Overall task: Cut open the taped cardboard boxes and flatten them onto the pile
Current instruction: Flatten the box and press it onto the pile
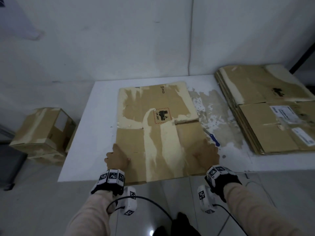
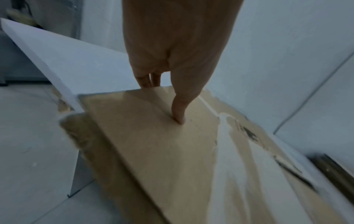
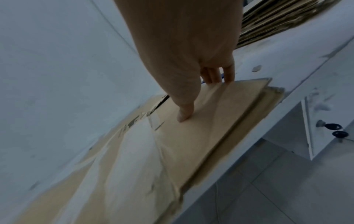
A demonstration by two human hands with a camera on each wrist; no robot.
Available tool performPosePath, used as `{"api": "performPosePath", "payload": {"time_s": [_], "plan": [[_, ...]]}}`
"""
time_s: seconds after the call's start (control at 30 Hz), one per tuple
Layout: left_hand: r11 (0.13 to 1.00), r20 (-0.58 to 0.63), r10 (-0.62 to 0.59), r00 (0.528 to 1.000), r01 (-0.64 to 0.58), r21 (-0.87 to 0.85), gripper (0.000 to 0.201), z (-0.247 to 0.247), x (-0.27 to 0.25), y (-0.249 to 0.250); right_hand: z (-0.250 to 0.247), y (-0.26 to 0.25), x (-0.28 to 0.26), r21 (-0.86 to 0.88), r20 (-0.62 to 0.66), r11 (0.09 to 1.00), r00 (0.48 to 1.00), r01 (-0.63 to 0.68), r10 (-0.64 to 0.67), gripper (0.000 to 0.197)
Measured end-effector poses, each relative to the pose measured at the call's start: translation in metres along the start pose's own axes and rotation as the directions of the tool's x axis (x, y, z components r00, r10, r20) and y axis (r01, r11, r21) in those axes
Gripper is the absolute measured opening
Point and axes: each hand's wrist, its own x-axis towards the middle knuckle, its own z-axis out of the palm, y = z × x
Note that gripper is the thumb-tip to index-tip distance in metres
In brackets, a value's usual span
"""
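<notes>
A flattened cardboard box (image 1: pixel 158 106) with torn pale tape strips and a red-framed UN 3481 label lies on the white table (image 1: pixel 95 116); its near edge overhangs the table front. My left hand (image 1: pixel 117 157) grips its left edge: the thumb (image 2: pixel 179 116) presses on top while the fingers (image 2: pixel 147 80) curl over the side. At the right edge my right hand (image 1: pixel 207 155) holds it the same way, thumb (image 3: pixel 184 115) on top and fingers (image 3: pixel 216 75) over the edge. The pile of flattened boxes (image 1: pixel 265 108) sits on the table's right end.
A blue-handled knife (image 1: pixel 214 139) lies on the table just beyond my right hand, among torn paper residue. Left of the table stands a taped cardboard box (image 1: pixel 44 132) on top of another one. The wall is close behind the table. A drawer with keys (image 3: pixel 333 130) hangs under the table front.
</notes>
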Motion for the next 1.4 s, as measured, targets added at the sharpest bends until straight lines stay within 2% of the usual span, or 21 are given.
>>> {"api": "performPosePath", "payload": {"time_s": [0.07, 0.1, 0.13, 0.2, 0.23, 0.37, 0.47, 0.57, 0.7, 0.93, 1.07, 1.27, 1.4], "plan": [[0.996, -0.088, -0.013, 0.996, 0.006, -0.086, 0.035, -0.008, -0.003, 0.002, -0.01, -0.001, -0.001, 0.086, 0.035, 0.987, 0.99, -0.137, 0.135, 0.091], [0.988, -0.149, 0.013, 0.989, -0.035, -0.147, 0.032, -0.012, -0.001, 0.001, -0.015, -0.001, 0.001, 0.112, 0.07, 0.977, 0.982, -0.182, 0.175, 0.086], [0.98, -0.112, 0.019, 0.994, -0.041, -0.196, 0.034, -0.018, 0.001, 0.001, -0.02, 0.001, 0.002, 0.154, 0.1, 0.971, 0.981, -0.182, 0.168, 0.073], [0.957, 0.073, 0.046, 0.996, -0.024, -0.288, 0.04, -0.027, 0.002, 0.0, -0.028, 0.001, 0.003, 0.308, 0.094, 0.938, 0.987, -0.156, 0.134, 0.046], [0.944, 0.091, 0.079, 0.993, -0.045, -0.328, 0.038, -0.03, 0.0, 0.0, -0.032, -0.001, 0.0, 0.367, 0.069, 0.918, 0.988, -0.152, 0.136, 0.04], [0.867, -0.039, 0.128, 0.991, -0.131, -0.482, 0.025, -0.028, -0.017, 0.012, -0.044, -0.014, -0.019, 0.502, -0.057, 0.843, 0.965, -0.193, 0.254, 0.029], [0.811, -0.189, 0.117, 0.975, -0.204, -0.548, 0.019, -0.028, -0.027, 0.017, -0.059, -0.007, -0.029, 0.574, -0.157, 0.806, 0.946, -0.146, 0.283, 0.031], [0.751, -0.252, 0.145, 0.957, -0.273, -0.601, 0.017, -0.031, -0.038, 0.028, -0.08, 0.02, -0.035, 0.633, -0.267, 0.771, 0.913, -0.075, 0.308, 0.045], [0.668, -0.268, 0.245, 0.932, -0.363, -0.649, 0.012, -0.029, -0.062, 0.068, -0.11, 0.055, -0.036, 0.671, -0.365, 0.741, 0.856, -0.031, 0.367, 0.029], [0.553, -0.28, 0.358, 0.891, -0.444, -0.705, 0.01, -0.012, -0.107, 0.157, -0.165, 0.112, -0.024, 0.66, -0.491, 0.75, 0.726, -0.051, 0.482, 0.032], [0.53, -0.274, 0.404, 0.873, -0.467, -0.708, 0.004, 0.013, -0.129, 0.21, -0.19, 0.155, 0.0, 0.656, -0.53, 0.753, 0.686, -0.04, 0.499, 0.034], [0.533, -0.276, 0.412, 0.868, -0.475, -0.7, 0.001, 0.067, -0.156, 0.293, -0.231, 0.241, 0.051, 0.677, -0.502, 0.736, 0.711, -0.031, 0.492, 0.033], [0.58, -0.199, 0.431, 0.88, -0.44, -0.685, 0.001, 0.106, -0.177, 0.344, -0.264, 0.294, 0.081, 0.641, -0.47, 0.763, 0.747, -0.077, 0.47, 0.031]]}}
